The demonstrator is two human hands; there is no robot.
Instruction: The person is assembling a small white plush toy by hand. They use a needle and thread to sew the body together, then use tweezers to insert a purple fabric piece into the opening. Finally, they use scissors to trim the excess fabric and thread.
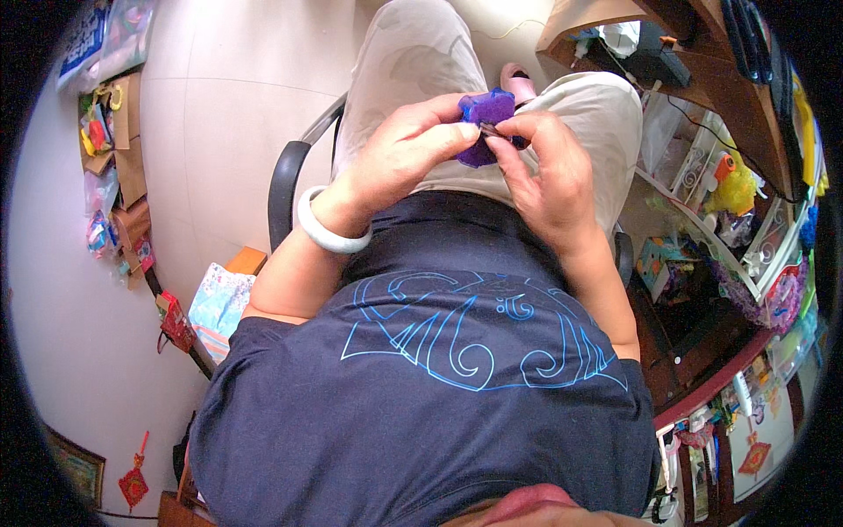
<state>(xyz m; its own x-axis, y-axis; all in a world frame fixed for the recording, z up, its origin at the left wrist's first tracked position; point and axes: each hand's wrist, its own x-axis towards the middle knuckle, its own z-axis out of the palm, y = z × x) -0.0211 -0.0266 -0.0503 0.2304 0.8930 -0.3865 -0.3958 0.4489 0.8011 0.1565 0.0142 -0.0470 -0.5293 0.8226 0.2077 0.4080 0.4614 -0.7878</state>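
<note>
A small purple piece with blue ruffled edges [488,109], fabric-like, is held up over my lap. My left hand [406,151] is closed on its left side, the thumb lying across it and the other fingers partly hidden behind. A white bangle [323,230] circles my left wrist. From the right, my right hand [555,172] pinches a thin dark piece [490,130] between thumb and forefinger, against the middle of the purple piece. The fingertips of both hands nearly meet there. What kind of thing the dark piece is, I cannot make out.
I sit in a chair with a black armrest [288,184]. At the right are a wooden desk [597,12] and a white rack [702,176] crowded with craft items. Along the left wall lie cardboard boxes [130,149] and bags. A pink shoe [518,83] shows below my knees.
</note>
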